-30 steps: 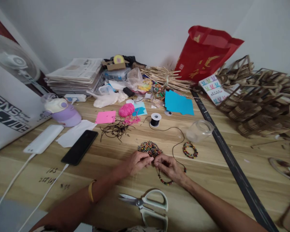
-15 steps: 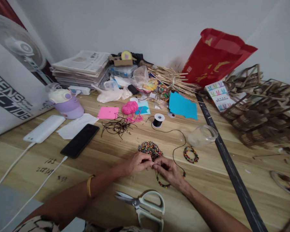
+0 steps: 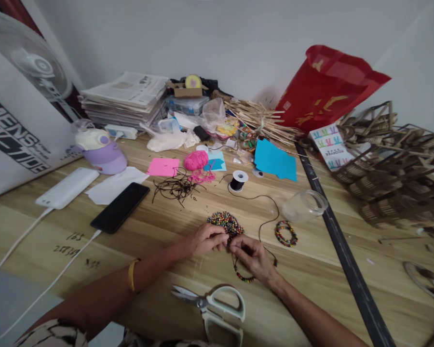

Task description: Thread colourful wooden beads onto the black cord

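Note:
My left hand [image 3: 209,239] is closed, fingertips pinched at the near edge of a pile of multicoloured beads [image 3: 224,222]; what it holds is too small to tell. Close on its right, my right hand [image 3: 252,255] pinches the thin dark cord. Below that hand hangs a curved row of strung beads [image 3: 245,278] on the cord. The cord loops up to a spool of black cord [image 3: 237,180]. A finished-looking beaded ring [image 3: 286,233] lies to the right. Scissors [image 3: 202,302] with pale handles rest nearer to me, blades partly apart.
A phone [image 3: 120,208] and white power bank [image 3: 67,188] lie left, with cables. Black cord scraps [image 3: 177,185], pink yarn [image 3: 196,160] and blue paper [image 3: 275,160] are farther back. A clear jar [image 3: 304,206] lies right, near woven baskets [image 3: 394,178].
My left fingertips have drawn slightly apart from my right fingertips, moving a little left. My right hand has barely moved. The view has shifted slightly.

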Motion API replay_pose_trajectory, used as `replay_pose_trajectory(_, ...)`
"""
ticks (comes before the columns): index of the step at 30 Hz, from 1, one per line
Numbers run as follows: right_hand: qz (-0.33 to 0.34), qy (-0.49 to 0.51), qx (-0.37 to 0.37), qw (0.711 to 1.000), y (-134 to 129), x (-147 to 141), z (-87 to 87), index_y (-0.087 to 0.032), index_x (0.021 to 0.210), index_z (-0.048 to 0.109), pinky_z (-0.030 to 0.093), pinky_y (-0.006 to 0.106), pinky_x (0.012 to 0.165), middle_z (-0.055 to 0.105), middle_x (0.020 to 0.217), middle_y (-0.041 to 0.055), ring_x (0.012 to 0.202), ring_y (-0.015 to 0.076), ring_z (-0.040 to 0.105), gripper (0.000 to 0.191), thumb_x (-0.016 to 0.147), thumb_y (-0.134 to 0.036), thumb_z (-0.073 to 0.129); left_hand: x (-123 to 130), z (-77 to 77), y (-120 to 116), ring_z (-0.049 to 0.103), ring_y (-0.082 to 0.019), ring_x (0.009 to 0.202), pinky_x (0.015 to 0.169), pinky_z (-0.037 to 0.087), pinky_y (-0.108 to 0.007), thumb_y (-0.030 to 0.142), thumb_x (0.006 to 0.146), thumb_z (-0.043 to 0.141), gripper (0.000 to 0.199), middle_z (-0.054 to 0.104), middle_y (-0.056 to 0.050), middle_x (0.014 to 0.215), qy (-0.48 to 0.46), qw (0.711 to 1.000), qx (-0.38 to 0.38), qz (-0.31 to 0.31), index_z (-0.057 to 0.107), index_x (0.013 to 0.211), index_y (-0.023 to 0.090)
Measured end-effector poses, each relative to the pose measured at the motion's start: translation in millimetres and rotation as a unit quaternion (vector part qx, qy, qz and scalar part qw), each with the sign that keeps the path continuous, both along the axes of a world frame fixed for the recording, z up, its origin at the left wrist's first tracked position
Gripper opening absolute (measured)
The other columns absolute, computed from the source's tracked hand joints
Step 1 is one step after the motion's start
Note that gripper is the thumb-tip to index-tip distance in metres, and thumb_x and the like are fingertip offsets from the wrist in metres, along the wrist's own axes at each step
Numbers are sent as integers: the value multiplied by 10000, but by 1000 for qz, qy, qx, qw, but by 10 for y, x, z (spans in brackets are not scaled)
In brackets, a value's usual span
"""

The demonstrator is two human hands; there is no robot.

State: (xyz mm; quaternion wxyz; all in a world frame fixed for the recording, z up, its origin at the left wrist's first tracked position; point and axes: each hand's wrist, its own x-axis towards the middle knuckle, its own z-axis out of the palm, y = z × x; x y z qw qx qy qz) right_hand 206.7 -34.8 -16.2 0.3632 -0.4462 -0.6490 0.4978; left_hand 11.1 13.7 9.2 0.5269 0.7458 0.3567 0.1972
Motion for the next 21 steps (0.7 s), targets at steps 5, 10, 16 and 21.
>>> replay_pose_trajectory(5,-1,-13,3,1000,-4,-6,12,-162,755,609,344,231,542,525,624,-4,574,119,433,308,873,-443,564,-7,29,-22,482,-83,527,520,338,-170,354,890,473,357,560,15,552,14,999,25,-37,601,654,119)
replay_pose_trajectory(10,-4,-29,10,1000,-4,-12,31,-160,757,614,344,226,538,510,615,-12,565,115,432,304,867,-441,570,-14,-25,-16,473,-80,529,511,320,-167,332,875,503,304,582,14,573,5,998,39,-42,618,694,117)
replay_pose_trajectory(16,5,-37,20,999,-3,4,11,-158,770,622,348,219,542,521,633,-8,580,115,438,311,878,-442,556,-21,-118,6,505,-87,585,555,351,-167,356,863,550,255,607,11,640,-26,997,41,-53,628,819,118)
replay_pose_trajectory(21,6,-34,17,999,-4,3,0,-161,773,621,351,224,551,491,631,-14,585,116,426,299,876,-435,561,-17,-97,-4,505,-91,585,565,359,-175,332,879,523,237,599,11,634,-23,998,39,-54,606,825,117)
